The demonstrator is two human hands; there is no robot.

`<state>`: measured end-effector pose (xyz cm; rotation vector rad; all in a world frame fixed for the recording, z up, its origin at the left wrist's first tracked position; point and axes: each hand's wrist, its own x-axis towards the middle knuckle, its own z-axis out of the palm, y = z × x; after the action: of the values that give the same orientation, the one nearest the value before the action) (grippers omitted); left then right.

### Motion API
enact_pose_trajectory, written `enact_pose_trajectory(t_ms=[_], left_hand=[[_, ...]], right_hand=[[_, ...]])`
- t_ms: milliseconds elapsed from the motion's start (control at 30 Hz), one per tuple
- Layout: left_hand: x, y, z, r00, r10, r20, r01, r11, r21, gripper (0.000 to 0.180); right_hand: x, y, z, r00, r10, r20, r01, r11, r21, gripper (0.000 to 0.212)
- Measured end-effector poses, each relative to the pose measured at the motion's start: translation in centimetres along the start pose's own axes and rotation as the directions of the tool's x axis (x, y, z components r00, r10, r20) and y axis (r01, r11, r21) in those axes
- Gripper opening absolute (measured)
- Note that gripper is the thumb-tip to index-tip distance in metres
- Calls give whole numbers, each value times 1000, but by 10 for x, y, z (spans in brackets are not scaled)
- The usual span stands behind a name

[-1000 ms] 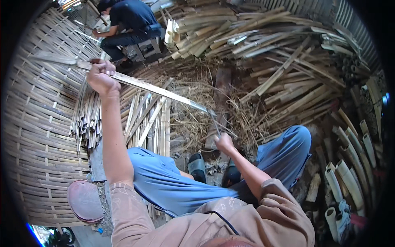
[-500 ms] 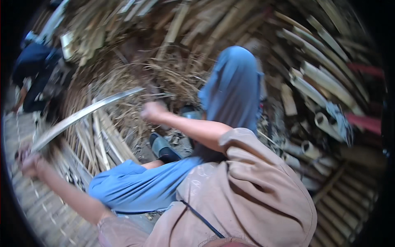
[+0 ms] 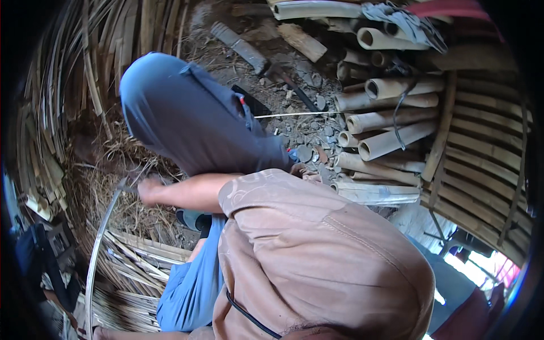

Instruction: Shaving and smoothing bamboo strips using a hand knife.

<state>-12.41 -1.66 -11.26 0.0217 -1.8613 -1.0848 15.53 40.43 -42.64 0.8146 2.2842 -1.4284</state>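
A long, pale, curved bamboo strip (image 3: 95, 258) runs from the lower left edge up to my right hand (image 3: 150, 191). My right hand is closed in a fist, apparently around a small grey blade-like tool (image 3: 126, 185) that touches or lies close to the strip's upper end; its handle is hidden in the fingers. At the bottom edge, my left hand (image 3: 100, 334) is mostly cut off, with the strip's lower end between its fingers. Beneath the right hand lies a heap of thin shavings (image 3: 148, 224), beside my bent leg in blue trousers.
Split bamboo slats (image 3: 136, 25) stand at the far left, and more strips (image 3: 127, 303) lie near my left knee. Cut bamboo tubes (image 3: 391, 122) are stacked at the right beside a slatted bamboo frame (image 3: 481, 164). A dark-clothed person (image 3: 35, 258) is at the left edge.
The view has swung to the right, so the bamboo tubes now show fully. The strip has gone from slanting to nearly upright in the picture, and my left hand has slipped to the lower edge.
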Motion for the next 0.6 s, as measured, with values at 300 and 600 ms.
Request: enact_pose_trajectory(t_ms=[300,600], left_hand=[[-244,17,91,874,-319,367,198,923,331,41],[-123,45,51,739,-156,655,212,977,-6,40]], right_hand=[[-20,-3,-6,1000,-28,4,27,986,165,28],[-22,-34,-33,969,-201,-140,232,937,263,39]])
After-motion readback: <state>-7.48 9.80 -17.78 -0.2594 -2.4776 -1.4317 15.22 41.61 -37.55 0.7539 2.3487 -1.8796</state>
